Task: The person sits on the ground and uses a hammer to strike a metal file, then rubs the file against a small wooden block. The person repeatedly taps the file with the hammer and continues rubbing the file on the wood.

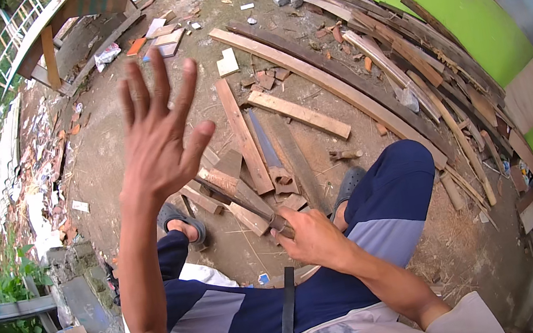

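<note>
My left hand (160, 131) is raised in front of me, fingers spread, holding nothing. My right hand (318, 234) is wrapped round the brown handle of a machete (253, 203), whose narrow dark blade points forward and to the left. Under and beside the blade lie short wood pieces (247, 218); whether the blade touches them I cannot tell. Just beyond, a handsaw (267, 143) with a wooden handle rests on the ground. A reddish plank (244, 138) lies to its left, and a pale wood strip (300, 114) to its right.
Long boards (331, 87) stretch from far centre to the right, beside a pile of timber (419, 61). A green panel (453, 12) stands behind that pile. At the far left is a wooden table (51, 58). A low block wall (82, 292) stands near my left side.
</note>
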{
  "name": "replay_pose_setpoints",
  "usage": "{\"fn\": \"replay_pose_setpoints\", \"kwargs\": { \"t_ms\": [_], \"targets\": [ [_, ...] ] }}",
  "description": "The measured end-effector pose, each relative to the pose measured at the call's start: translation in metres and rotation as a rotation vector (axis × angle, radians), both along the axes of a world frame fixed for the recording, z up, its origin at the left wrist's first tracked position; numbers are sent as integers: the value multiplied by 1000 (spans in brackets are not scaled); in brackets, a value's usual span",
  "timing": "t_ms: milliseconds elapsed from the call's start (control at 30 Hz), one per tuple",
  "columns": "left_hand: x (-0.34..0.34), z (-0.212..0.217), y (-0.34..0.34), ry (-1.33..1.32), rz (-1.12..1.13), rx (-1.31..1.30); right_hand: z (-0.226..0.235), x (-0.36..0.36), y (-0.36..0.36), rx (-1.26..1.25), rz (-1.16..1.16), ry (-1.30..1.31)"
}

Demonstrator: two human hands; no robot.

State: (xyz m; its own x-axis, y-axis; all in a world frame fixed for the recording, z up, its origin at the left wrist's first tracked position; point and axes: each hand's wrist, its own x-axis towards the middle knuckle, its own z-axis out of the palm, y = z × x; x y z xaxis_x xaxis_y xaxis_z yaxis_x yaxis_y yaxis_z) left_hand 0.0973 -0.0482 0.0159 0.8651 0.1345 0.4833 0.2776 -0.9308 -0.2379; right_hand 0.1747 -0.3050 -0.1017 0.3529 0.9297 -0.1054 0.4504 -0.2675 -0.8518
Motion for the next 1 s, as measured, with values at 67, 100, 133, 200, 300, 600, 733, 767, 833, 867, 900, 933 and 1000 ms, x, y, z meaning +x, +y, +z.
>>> {"fn": "replay_pose_setpoints", "kwargs": {
  "t_ms": [67, 100, 133, 200, 300, 600, 733, 767, 833, 867, 900, 933, 1000],
  "targets": [
    [5, -29, 22, 151, 62, -158, 4, -4, 3, -8, 0, 20],
    [-6, -49, 26, 243, 121, -264, 12, -9, 2, -17, 38, 45],
    [-1, -46, 33, 144, 95, -213, 18, -7, 5, 0, 47, 47],
    [-2, -33, 20, 35, 36, -116, 12, -6, -3, -41, 20, 6],
    [2, -16, 10, -34, -18, -130, 6, 8, 2, -33, -1, -22],
    [12, -48, 34, -16, 14, -232, 19, 8, -4, -41, 6, 69],
    [15, -47, 33, 100, 28, -173, -4, 4, -6, -2, -3, 22],
    [23, -34, 30, 69, 17, -156, -5, 10, -2, 19, -14, -2],
    [28, -8, 15, -113, -27, -130, -8, 11, -5, -8, -21, 26],
    [27, -11, 11, -169, -71, -92, -8, 10, -9, -34, -25, 25],
    [25, -12, 10, -223, -109, -47, -8, 10, -9, -54, -22, 26],
    [18, -39, 16, -15, -51, -113, -12, 6, -8, -17, -9, 10],
    [10, -69, 30, 97, 14, -139, -15, 4, -3, 21, 7, 23]
  ]
}}
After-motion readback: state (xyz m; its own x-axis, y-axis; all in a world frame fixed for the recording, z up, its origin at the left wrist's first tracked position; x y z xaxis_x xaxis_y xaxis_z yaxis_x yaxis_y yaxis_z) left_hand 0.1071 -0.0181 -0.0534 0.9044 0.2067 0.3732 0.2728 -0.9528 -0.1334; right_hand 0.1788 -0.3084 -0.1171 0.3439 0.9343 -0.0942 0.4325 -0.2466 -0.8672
